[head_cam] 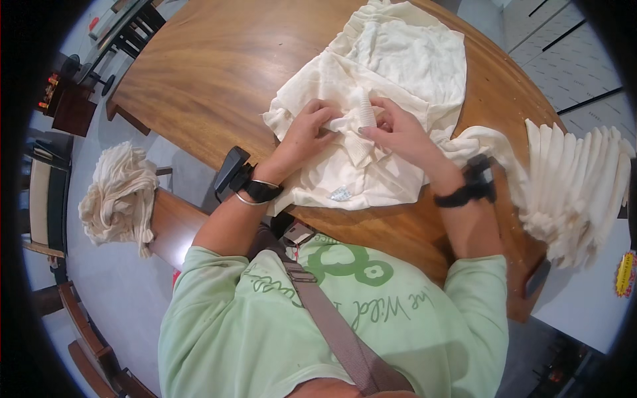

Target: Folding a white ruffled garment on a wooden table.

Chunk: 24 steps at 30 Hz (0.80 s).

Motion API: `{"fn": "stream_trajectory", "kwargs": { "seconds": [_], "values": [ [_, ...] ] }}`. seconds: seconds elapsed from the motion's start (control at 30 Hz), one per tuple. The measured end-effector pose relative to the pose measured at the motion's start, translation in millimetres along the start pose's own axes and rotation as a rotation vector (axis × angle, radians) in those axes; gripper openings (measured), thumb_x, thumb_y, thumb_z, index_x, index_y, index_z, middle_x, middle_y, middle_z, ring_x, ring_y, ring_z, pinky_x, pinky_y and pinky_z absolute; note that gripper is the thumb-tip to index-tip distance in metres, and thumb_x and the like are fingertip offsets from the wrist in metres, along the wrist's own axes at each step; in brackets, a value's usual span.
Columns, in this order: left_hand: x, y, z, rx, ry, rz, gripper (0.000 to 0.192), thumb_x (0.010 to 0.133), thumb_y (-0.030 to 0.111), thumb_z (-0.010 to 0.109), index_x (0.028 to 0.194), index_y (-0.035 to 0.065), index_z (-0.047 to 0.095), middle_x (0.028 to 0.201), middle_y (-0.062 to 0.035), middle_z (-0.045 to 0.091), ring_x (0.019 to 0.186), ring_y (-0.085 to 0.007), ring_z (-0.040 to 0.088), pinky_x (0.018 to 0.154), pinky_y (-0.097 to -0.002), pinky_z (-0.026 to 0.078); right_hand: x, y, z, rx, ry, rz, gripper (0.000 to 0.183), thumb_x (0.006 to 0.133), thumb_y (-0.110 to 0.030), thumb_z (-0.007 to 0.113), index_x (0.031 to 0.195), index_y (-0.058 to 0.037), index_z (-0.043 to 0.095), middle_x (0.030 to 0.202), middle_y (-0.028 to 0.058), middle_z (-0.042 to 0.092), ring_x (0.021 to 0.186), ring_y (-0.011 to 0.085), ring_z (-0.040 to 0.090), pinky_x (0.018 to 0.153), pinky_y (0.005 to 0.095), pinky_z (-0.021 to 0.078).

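A cream knit garment [393, 179] lies spread on the wooden table before me, with a small printed tag near its lower edge. Both hands are at its ribbed band [366, 107]. My left hand [311, 129] pinches the cloth on the band's left side, thumb and fingers bent. From the right, my right hand [395, 127] grips the band, its thumb on the ribbing. Some fingertips are hidden in the folds. Another cream cloth piece [413, 54] lies flat beyond, touching the garment.
A row of folded cream pieces [577, 184] is at the right, with a twisted cloth length [482, 139] leading to it. A crumpled cream heap [119, 194] rests on a wooden bench [174, 224] at the left. The table [209, 74] has a curved edge near my body.
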State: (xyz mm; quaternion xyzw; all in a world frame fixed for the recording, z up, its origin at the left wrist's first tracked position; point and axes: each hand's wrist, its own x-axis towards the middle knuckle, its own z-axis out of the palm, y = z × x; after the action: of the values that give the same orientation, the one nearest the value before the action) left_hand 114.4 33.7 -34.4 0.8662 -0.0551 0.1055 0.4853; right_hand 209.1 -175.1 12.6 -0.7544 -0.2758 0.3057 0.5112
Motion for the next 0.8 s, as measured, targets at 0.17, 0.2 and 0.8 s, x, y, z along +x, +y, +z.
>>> {"fn": "stream_trajectory", "kwargs": {
  "seconds": [0.17, 0.2, 0.8],
  "values": [
    [-3, -2, 0, -0.043, 0.020, 0.025, 0.031, 0.079, -0.003, 0.069, 0.109, 0.0038, 0.062, 0.112, -0.0093, 0.054, 0.100, -0.0225, 0.059, 0.080, -0.0307, 0.051, -5, -2, 9, 0.128, 0.110, -0.066, 0.053, 0.087, -0.014, 0.066, 0.134, -0.0015, 0.046, 0.087, 0.0023, 0.064, 0.073, 0.0074, 0.056, 0.064, 0.0223, 0.0449],
    [-3, -3, 1, -0.084, 0.054, 0.066, 0.028, 0.079, -0.002, 0.069, 0.106, 0.0046, 0.064, 0.107, -0.0107, 0.057, 0.098, -0.0261, 0.059, 0.078, -0.0331, 0.050, -10, -6, 1, 0.157, 0.134, -0.026, 0.052, 0.086, -0.013, 0.064, 0.134, -0.0023, 0.046, 0.087, 0.0007, 0.063, 0.072, 0.0059, 0.054, 0.062, 0.0219, 0.0431],
    [14, -25, -42, 0.170, 0.277, -0.259, 0.038, 0.089, 0.033, 0.065, 0.099, -0.0037, 0.067, 0.096, -0.0191, 0.061, 0.087, -0.0284, 0.059, 0.077, -0.0360, 0.047, -42, -19, -59, -0.284, 0.477, -0.303, 0.027, 0.089, -0.010, 0.062, 0.115, -0.0012, 0.062, 0.085, 0.0018, 0.064, 0.069, 0.0093, 0.058, 0.063, 0.0243, 0.0467]
  ]
}}
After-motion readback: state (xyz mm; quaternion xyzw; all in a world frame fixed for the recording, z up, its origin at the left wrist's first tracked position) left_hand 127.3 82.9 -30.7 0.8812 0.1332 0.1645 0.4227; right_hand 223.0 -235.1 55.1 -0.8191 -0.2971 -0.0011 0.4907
